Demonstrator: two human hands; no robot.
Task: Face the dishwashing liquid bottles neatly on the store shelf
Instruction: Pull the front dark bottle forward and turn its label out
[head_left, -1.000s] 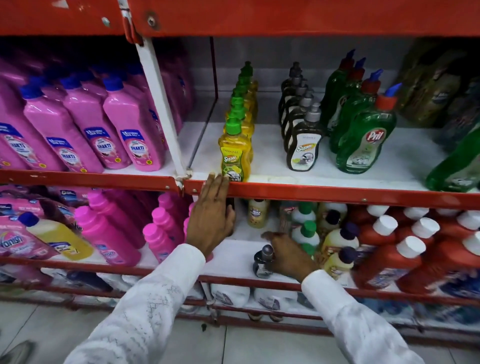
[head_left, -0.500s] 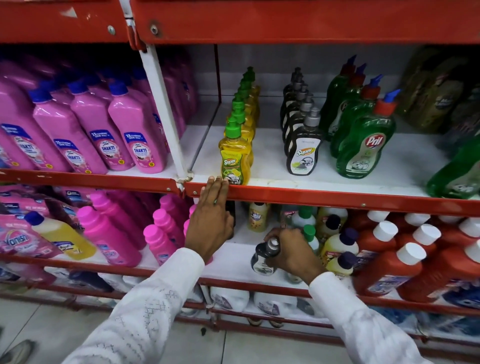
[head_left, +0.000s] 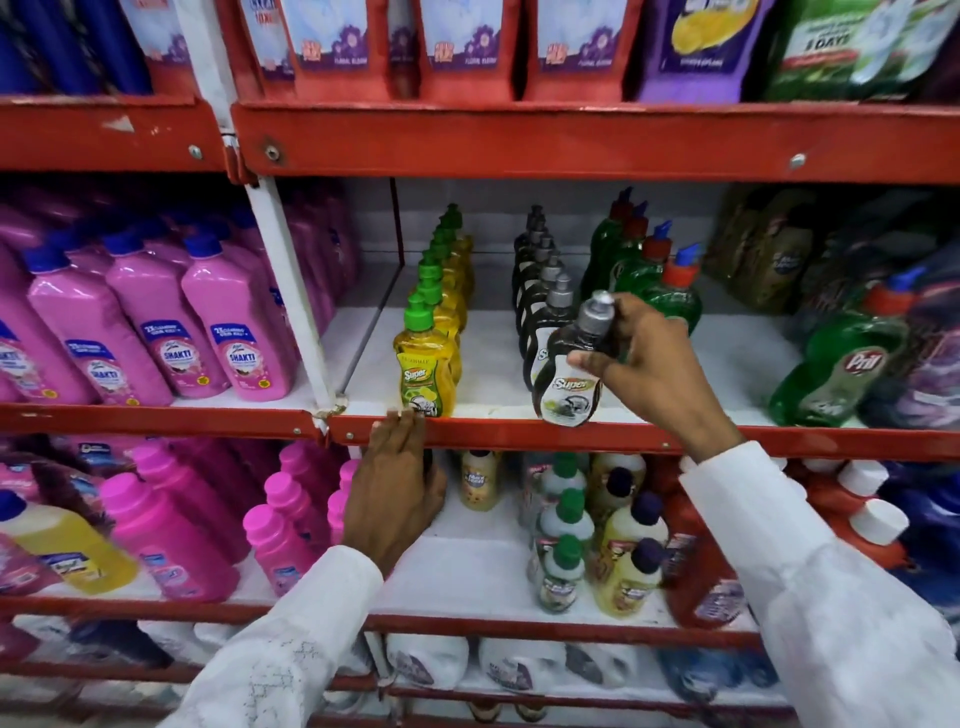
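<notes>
Here, on the middle red metal shelf (head_left: 519, 434), three pink plastic bottles with blue caps (head_left: 156, 317) are standing in the front rank at far left, with more blurring behind them. The left hand (head_left: 397, 483) is resting flat and open, its fingertips (head_left: 400, 418) touching the shelf lip just below the front bottle of a single-file row of yellow bottles with green caps (head_left: 428, 364), roughly eight deep, the rear ones hard to count. The right hand (head_left: 647, 369) is gripping a dark plastic dishwashing bottle with a grey cap (head_left: 569, 382) by its neck, its base at the front edge, hiding part of the dark row (head_left: 540, 291) behind. Four green bottles with red caps (head_left: 644, 270) are lining up beyond; a fifth green bottle (head_left: 841, 374) is leaning at far right.
</notes>
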